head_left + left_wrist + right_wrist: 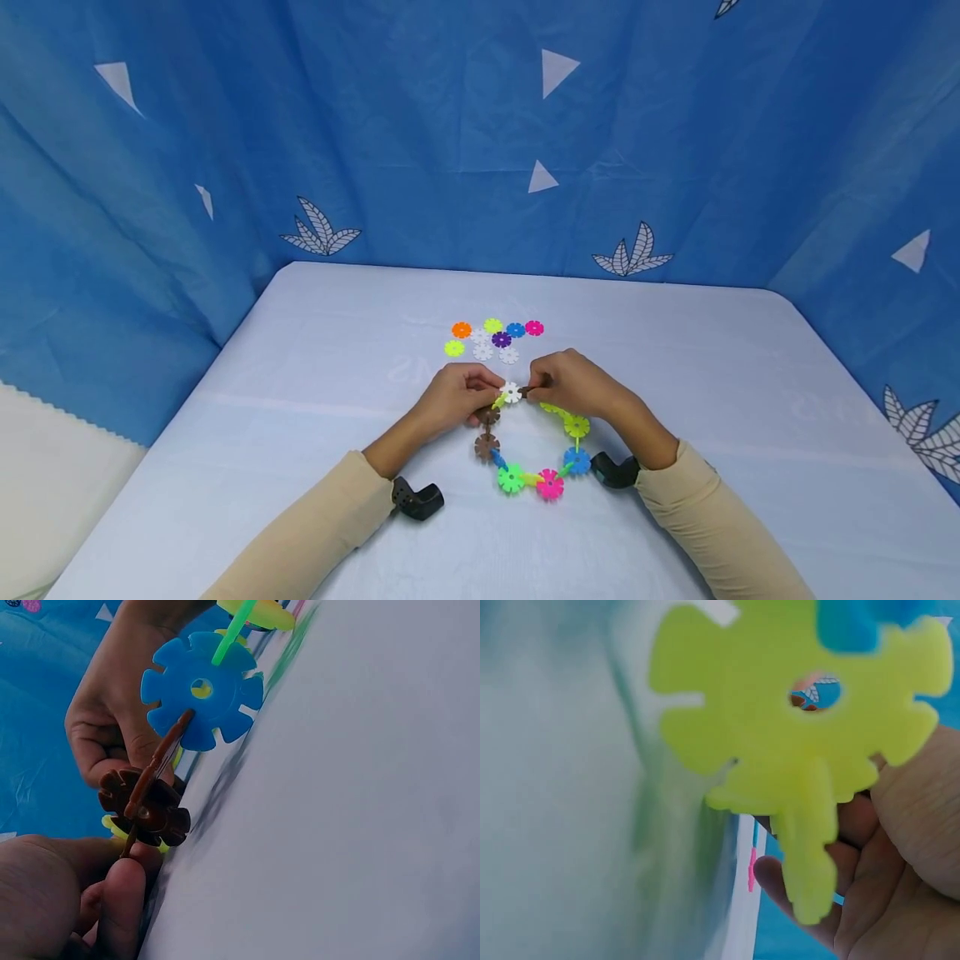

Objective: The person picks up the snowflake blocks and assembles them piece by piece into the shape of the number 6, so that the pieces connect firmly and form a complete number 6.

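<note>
Slotted plastic snowflake discs are joined in a ring held between both hands. My left hand (455, 395) pinches the ring's upper left, by a white disc (511, 392) and a yellow disc (500, 402). Across the white disc, my right hand (576, 383) pinches a brown disc (526, 392), largely hidden by the fingers. Along the ring hang a brown disc (487, 447), a green disc (511, 478), a pink disc (550, 484), a blue disc (577, 461) and a yellow-green disc (577, 426). In the right wrist view a yellow-green disc (742, 735) covers much of the hand.
Beyond the hands, several loose discs lie flat on the white table (337, 333), among them an orange disc (462, 330), a purple disc (501, 339) and a pink disc (534, 328). A blue patterned curtain (450, 125) stands behind the table.
</note>
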Demonstrator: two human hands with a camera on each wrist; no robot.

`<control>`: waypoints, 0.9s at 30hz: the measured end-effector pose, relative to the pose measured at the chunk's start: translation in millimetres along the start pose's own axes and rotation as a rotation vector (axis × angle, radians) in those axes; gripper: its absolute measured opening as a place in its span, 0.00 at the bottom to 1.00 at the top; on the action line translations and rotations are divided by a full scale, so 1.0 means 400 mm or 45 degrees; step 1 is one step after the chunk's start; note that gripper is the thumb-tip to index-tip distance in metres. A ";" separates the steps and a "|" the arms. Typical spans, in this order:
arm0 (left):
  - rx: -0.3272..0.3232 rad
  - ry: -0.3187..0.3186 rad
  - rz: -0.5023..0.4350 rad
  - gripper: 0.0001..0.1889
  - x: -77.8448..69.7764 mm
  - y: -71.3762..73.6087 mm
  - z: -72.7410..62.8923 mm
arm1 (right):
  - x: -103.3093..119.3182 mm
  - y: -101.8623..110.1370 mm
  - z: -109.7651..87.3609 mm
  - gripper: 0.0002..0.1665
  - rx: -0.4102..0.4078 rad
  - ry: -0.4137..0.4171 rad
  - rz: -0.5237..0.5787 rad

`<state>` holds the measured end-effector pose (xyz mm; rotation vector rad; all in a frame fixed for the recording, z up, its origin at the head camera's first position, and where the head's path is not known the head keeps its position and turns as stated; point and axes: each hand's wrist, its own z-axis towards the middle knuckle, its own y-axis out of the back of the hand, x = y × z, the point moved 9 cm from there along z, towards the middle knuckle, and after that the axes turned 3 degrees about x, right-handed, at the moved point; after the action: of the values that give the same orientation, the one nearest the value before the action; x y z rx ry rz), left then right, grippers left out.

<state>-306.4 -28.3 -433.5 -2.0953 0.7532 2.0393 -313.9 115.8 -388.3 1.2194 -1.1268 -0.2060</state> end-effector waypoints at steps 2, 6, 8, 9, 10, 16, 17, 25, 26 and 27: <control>-0.008 0.004 0.009 0.07 0.000 0.001 0.001 | 0.000 0.002 -0.001 0.10 -0.008 0.004 0.008; -0.015 0.015 0.003 0.06 0.001 0.002 0.003 | -0.002 0.002 0.000 0.10 -0.019 0.006 0.023; -0.017 0.027 -0.005 0.06 0.003 0.003 0.003 | -0.002 0.000 0.001 0.10 -0.022 0.012 0.033; -0.019 0.032 -0.007 0.06 0.003 0.003 0.003 | -0.001 0.000 0.002 0.10 -0.024 0.014 0.038; -0.022 0.037 -0.009 0.06 0.003 0.004 0.002 | -0.001 -0.001 0.003 0.10 -0.026 0.019 0.046; -0.031 0.047 -0.011 0.06 0.003 0.002 0.001 | -0.013 -0.004 0.001 0.10 -0.056 0.045 0.124; -0.032 0.049 -0.008 0.06 0.003 0.002 0.002 | -0.015 -0.004 0.000 0.10 -0.063 0.061 0.137; -0.050 0.069 0.048 0.06 0.004 0.002 0.002 | -0.007 -0.003 0.003 0.12 -0.083 0.176 0.128; -0.049 0.072 0.049 0.06 0.006 0.002 0.002 | -0.006 -0.004 0.004 0.12 -0.079 0.170 0.125; -0.046 0.072 0.048 0.06 0.007 0.002 0.002 | -0.006 -0.006 0.005 0.12 -0.069 0.161 0.129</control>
<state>-307.6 -29.3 -436.1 -2.1830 0.7750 2.0357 -315.4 115.2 -391.9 1.1091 -1.0632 -0.0812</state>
